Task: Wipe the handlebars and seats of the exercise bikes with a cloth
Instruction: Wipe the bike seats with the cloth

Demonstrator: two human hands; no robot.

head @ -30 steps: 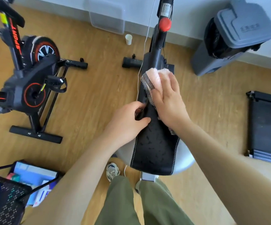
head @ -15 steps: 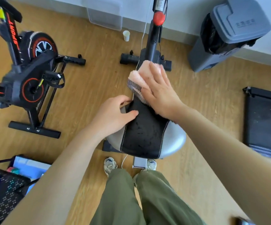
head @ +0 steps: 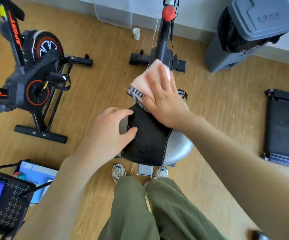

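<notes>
Our right hand, fingers straight, presses the soft, limp cloth flat on the nose of the firm-looking padded seat, whose left edge our left hand grips, we judge to steady it

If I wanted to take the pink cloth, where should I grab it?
Probably the striped edge of the cloth. It sticks out free to the left of the right hand, which lies flat on the rest. Come from the left side and pinch that edge; the seat lies under the cloth, so scooping from below looks hard.
</notes>
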